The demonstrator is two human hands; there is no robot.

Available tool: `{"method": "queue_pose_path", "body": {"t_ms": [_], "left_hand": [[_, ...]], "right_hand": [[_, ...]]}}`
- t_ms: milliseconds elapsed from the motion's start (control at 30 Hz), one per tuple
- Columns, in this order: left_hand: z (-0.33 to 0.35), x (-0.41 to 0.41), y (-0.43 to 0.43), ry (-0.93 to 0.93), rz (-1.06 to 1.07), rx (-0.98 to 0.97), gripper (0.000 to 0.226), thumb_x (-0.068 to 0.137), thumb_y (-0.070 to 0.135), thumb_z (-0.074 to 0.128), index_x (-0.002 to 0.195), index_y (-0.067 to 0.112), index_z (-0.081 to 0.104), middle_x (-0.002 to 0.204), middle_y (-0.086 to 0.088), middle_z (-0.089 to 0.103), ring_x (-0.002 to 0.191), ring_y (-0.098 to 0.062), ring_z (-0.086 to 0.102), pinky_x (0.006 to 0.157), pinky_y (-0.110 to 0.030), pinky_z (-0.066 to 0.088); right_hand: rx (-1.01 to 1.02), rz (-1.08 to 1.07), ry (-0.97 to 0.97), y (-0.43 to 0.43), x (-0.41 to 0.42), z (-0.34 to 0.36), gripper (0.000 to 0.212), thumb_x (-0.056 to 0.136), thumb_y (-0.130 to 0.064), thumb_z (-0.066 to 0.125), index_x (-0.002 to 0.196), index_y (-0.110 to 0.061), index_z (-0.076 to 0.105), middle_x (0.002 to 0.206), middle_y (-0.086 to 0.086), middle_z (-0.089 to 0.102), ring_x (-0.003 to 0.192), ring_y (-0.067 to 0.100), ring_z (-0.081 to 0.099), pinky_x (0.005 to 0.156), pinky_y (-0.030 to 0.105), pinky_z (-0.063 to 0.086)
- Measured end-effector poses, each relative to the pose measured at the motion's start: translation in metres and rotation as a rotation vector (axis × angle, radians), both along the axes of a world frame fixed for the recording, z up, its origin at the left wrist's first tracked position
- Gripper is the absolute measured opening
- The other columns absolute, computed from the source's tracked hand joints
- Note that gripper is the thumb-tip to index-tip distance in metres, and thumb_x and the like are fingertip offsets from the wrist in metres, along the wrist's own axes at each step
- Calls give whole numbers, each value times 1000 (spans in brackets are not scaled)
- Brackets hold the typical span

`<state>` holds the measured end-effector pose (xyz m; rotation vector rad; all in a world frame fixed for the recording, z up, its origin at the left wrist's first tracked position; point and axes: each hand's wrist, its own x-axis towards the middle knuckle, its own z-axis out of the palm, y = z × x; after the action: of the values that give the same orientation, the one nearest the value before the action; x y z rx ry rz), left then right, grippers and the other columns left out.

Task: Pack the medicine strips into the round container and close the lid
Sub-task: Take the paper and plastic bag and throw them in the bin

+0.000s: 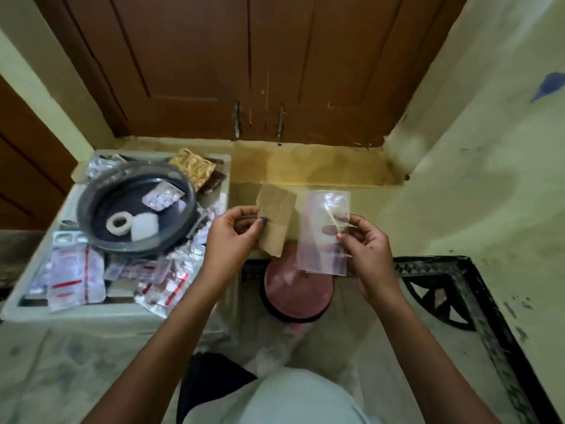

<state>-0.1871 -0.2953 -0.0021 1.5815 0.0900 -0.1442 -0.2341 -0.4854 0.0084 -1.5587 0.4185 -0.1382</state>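
My left hand [232, 234] pinches a tan, rough-edged bandage strip [276, 221] and holds it upright over the floor. My right hand [367, 246] grips a clear plastic pouch [324, 231] beside it. The round dark container [136, 206] sits on the white tray [61, 313] at the left; inside lie a silver blister strip [162, 197], a tape roll [119, 223] and a white piece. Several medicine strips [76, 276] are heaped on the tray around it. A pink round lid [295, 293] lies on the floor below my hands.
A gold foil strip [192, 166] and a brown strip lie at the tray's back. Brown cupboard doors [244, 71] stand ahead. A black patterned mat [443, 295] lies at the right beside a pale green wall. My knee fills the bottom centre.
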Motion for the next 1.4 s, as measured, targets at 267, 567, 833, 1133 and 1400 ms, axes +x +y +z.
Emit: {"method": "queue_pose_path", "body": {"t_ms": [267, 567, 833, 1133, 1400], "left_hand": [[-6, -50, -60, 51, 48, 30, 22, 84, 4, 61, 82, 26, 63, 76, 2, 69, 62, 0, 62, 54, -16, 49], [-12, -43, -65, 67, 32, 64, 19, 84, 4, 61, 85, 23, 63, 79, -1, 69, 67, -7, 63, 57, -19, 52], [-30, -27, -61, 120, -10, 71, 18, 84, 5, 62, 84, 24, 61, 77, 1, 68, 67, -5, 63, 58, -18, 52], [-42, -16, -63, 175, -43, 43, 20, 85, 5, 60, 83, 25, 61, 71, 5, 66, 61, 3, 62, 53, -14, 51], [-68, -12, -59, 280, 2, 50, 22, 86, 2, 59, 82, 24, 59, 53, 14, 64, 55, 6, 59, 51, -13, 51]], "right_hand": [[58, 28, 43, -61, -28, -8, 36, 86, 10, 48, 92, -22, 63, 72, -9, 74, 67, 3, 64, 61, 26, 48], [38, 10, 14, -64, -24, -13, 36, 85, 10, 48, 97, -21, 64, 82, -3, 73, 67, 6, 63, 57, 24, 50], [32, -42, 33, -62, -19, -27, 38, 86, 9, 47, 94, -24, 64, 70, -11, 74, 64, 5, 61, 62, 30, 46], [17, -29, 60, -71, -7, -39, 37, 86, 10, 46, 96, -23, 63, 72, -12, 74, 65, 3, 63, 60, 28, 49], [-8, 11, 158, -77, 3, -61, 41, 86, 12, 46, 92, -25, 63, 71, -19, 73, 67, -4, 65, 56, 18, 51]]}}
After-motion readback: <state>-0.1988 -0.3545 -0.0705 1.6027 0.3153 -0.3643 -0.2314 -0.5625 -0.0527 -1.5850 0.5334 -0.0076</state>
